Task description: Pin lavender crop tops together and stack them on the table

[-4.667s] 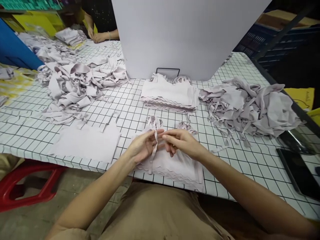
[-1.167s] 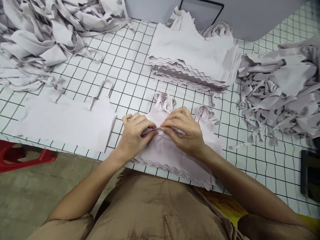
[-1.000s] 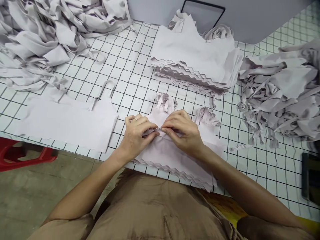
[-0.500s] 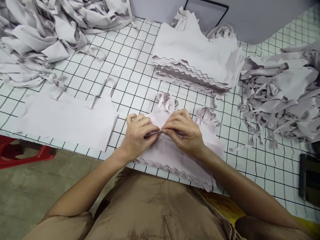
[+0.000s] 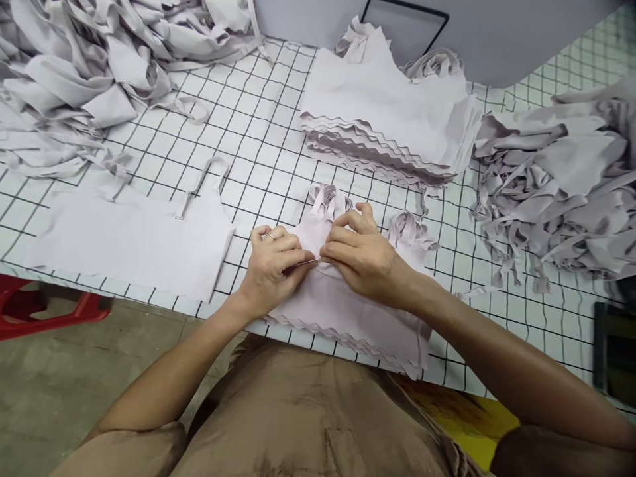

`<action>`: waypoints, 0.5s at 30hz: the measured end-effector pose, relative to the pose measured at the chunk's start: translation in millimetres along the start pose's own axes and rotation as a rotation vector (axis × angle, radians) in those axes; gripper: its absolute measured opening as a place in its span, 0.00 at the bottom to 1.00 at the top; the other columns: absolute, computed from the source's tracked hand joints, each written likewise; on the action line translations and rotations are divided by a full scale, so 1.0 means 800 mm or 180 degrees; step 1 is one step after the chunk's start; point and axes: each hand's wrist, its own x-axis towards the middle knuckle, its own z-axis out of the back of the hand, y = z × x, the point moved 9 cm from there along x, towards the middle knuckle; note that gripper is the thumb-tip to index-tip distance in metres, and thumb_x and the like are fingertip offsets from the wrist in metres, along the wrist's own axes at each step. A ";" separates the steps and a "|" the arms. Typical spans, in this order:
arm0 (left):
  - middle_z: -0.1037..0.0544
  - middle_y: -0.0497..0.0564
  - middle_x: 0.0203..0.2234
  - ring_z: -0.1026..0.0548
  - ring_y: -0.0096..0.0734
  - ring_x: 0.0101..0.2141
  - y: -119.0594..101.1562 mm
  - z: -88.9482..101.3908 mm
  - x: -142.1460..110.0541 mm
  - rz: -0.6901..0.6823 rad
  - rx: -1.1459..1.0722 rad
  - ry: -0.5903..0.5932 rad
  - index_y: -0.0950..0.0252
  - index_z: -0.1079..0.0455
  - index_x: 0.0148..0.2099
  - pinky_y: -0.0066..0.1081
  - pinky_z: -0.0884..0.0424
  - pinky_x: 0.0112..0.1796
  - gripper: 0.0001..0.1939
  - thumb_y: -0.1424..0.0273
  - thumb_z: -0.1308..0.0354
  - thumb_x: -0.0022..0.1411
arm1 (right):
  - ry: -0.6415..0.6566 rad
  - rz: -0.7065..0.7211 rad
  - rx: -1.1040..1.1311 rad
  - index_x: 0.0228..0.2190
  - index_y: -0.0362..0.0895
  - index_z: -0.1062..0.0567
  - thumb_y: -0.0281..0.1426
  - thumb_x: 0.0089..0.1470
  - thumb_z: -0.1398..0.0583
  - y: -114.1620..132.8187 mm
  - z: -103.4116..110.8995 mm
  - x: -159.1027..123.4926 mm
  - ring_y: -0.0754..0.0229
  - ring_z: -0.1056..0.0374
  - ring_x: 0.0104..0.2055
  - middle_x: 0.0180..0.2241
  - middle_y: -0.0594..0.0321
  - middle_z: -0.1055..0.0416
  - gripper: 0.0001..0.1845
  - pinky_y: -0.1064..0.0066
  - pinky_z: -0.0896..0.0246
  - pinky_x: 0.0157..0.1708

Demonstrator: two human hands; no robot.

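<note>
Directly in front of me lies a short stack of pale pink strappy tops [image 5: 348,318], with looped straps bunched at their upper ends. My left hand [image 5: 275,268] pinches a narrow strap or fabric edge between thumb and forefinger over this stack. My right hand [image 5: 365,255] is closed on the same strip, its fingertips nearly meeting the left ones. The fingers cover most of the strip, so its exact shape is hidden. To the left, a single top [image 5: 134,238] is spread flat, one strap with a small slider curving up from it.
A taller stack of tops [image 5: 377,99] stands at the back. Loose garments form a heap [image 5: 84,79] at the far left and another heap [image 5: 571,179] at the right. A red stool [image 5: 59,308] is beside the grid-patterned table [image 5: 258,126]. At the right edge is a dark object [image 5: 616,351].
My right hand has turned slightly, its upper fingers lifting and its elbow moving outward. My left hand stays nearly still, and both still pinch the strip.
</note>
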 end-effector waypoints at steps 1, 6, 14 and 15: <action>0.28 0.44 0.24 0.31 0.31 0.32 0.001 0.000 0.000 0.0014 -0.0030 0.0019 0.61 0.24 0.33 0.41 0.45 0.47 0.10 0.67 0.42 0.68 | 0.0141 0.0044 -0.0028 0.26 0.42 0.28 0.21 0.65 0.49 0.002 -0.002 0.003 0.56 0.41 0.41 0.27 0.60 0.31 0.17 0.48 0.49 0.51; 0.26 0.45 0.26 0.30 0.30 0.32 0.011 -0.004 0.000 0.0264 -0.0195 0.0220 0.62 0.24 0.36 0.40 0.44 0.46 0.10 0.64 0.42 0.68 | 0.0616 0.0054 0.0217 0.24 0.42 0.28 0.25 0.65 0.48 -0.002 -0.007 0.016 0.57 0.42 0.38 0.24 0.62 0.35 0.19 0.43 0.50 0.53; 0.22 0.46 0.30 0.28 0.32 0.36 0.019 -0.003 0.003 0.0576 -0.0454 0.0474 0.62 0.25 0.35 0.39 0.44 0.46 0.05 0.69 0.38 0.65 | 0.0774 -0.0753 0.1005 0.30 0.45 0.21 0.46 0.60 0.39 -0.104 0.043 0.053 0.64 0.38 0.29 0.26 0.64 0.31 0.18 0.66 0.40 0.34; 0.22 0.46 0.30 0.28 0.32 0.36 0.020 -0.004 0.003 0.0601 -0.0457 0.0493 0.62 0.25 0.35 0.39 0.44 0.47 0.04 0.69 0.38 0.65 | 0.0752 -0.0890 0.1047 0.29 0.44 0.22 0.45 0.62 0.41 -0.114 0.049 0.059 0.64 0.37 0.28 0.26 0.64 0.31 0.19 0.67 0.41 0.32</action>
